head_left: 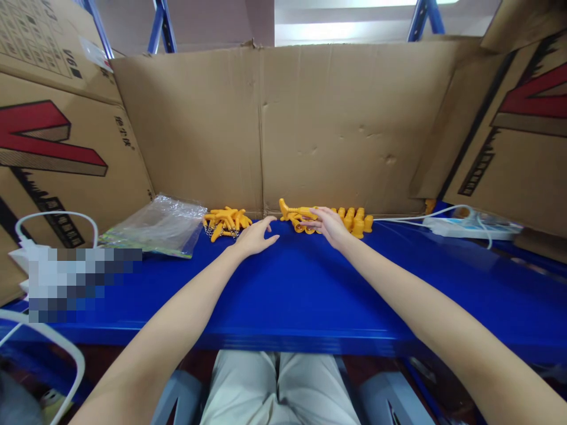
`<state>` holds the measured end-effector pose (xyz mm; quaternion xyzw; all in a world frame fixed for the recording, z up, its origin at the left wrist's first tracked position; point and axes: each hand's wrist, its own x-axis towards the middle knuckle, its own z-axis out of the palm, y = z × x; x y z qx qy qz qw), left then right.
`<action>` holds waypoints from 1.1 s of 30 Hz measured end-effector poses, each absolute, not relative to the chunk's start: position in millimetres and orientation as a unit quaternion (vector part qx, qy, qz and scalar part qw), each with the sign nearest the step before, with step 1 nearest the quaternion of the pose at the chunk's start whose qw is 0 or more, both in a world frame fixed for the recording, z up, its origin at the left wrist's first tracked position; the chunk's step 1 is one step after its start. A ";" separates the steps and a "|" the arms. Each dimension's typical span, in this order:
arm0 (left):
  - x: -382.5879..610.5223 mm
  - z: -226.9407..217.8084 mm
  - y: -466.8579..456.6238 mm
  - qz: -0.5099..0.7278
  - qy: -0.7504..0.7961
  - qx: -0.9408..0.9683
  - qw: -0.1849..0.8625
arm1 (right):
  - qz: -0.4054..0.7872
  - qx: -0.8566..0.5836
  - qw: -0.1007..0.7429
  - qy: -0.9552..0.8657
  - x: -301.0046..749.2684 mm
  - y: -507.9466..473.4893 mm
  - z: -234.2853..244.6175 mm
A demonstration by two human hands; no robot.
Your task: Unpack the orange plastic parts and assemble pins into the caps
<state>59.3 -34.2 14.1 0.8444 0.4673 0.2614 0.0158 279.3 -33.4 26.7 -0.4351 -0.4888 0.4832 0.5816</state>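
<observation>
My left hand (256,238) is open above the blue tabletop, thumb apart from the fingers. Just to its left lies a pile of yellow plastic pieces with small metal chains (227,219). My right hand (331,228) is also open, its fingers stretched out to the left. It is at a group of yellow parts, and I cannot tell whether it touches them. One long yellow piece with a bent end (290,209) lies behind its fingertips. Rows of yellow cup-shaped pieces (358,222) stand to the right of the hand, which partly hides the group.
A clear plastic bag (157,227) lies at the left of the blue table (283,295). Tall cardboard (341,130) walls in the back and sides. A white power strip (472,228) with cables lies at the right. Another white cable (57,215) loops at the left.
</observation>
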 end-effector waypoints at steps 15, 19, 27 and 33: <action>58.9 8.7 -25.7 0.223 0.463 0.857 0.024 | -0.103 -0.502 0.202 -0.834 252.2 8.0 -4.8; 59.7 8.2 -25.3 0.214 0.464 0.859 0.021 | -0.107 -0.552 0.136 -0.816 245.8 6.8 -0.6; 60.4 7.8 -26.9 0.217 0.457 0.862 0.025 | -0.015 -0.602 0.067 -0.796 253.3 19.7 34.2; 62.2 9.5 -29.2 0.205 0.456 0.866 0.028 | -0.069 -0.672 0.051 -0.736 292.6 22.5 60.4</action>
